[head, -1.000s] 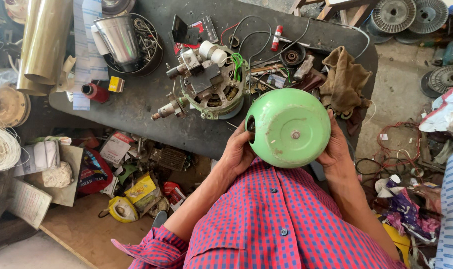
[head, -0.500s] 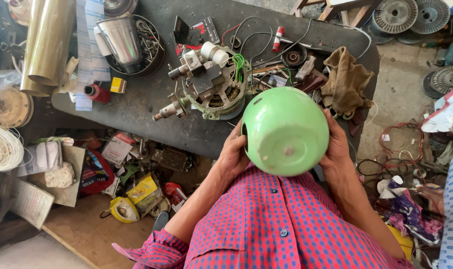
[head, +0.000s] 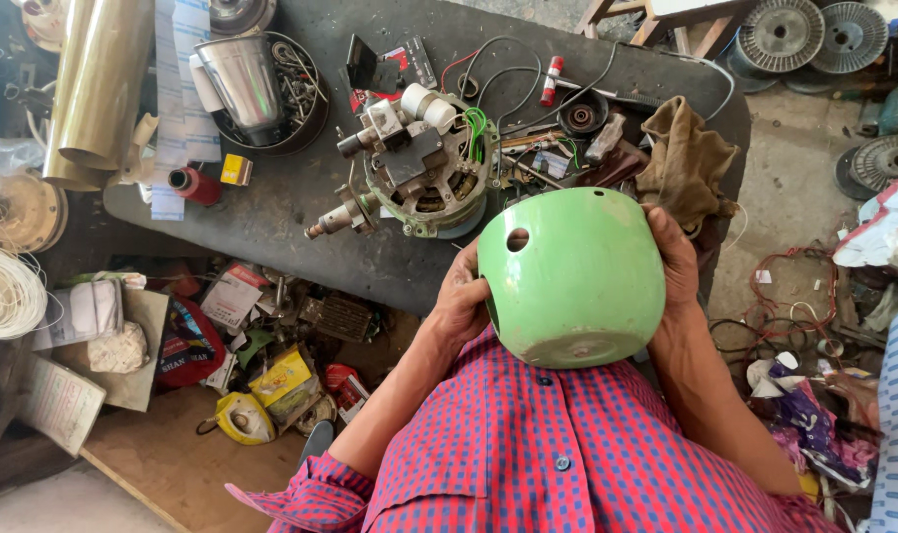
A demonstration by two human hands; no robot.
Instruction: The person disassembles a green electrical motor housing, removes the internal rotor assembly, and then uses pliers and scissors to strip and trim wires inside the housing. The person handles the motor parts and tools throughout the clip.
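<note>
We hold the green cover [head: 572,276] above our lap at the table's [head: 271,227] near edge, left hand [head: 461,301] and right hand [head: 674,262] spread against its sides, the motor [head: 419,168] just beyond.

Wearing a red shirt [head: 587,454] with a small blue check, buttoned down the front; two small dark buttons show on the placket. Sleeve on my left arm is rolled up, cuff [head: 281,494] bunched at the elbow, well below the dark table edge [head: 370,281]. Both forearms bare. My left hand [head: 459,301] and right hand [head: 678,266]: no gloves, no rings or watch visible.
</note>
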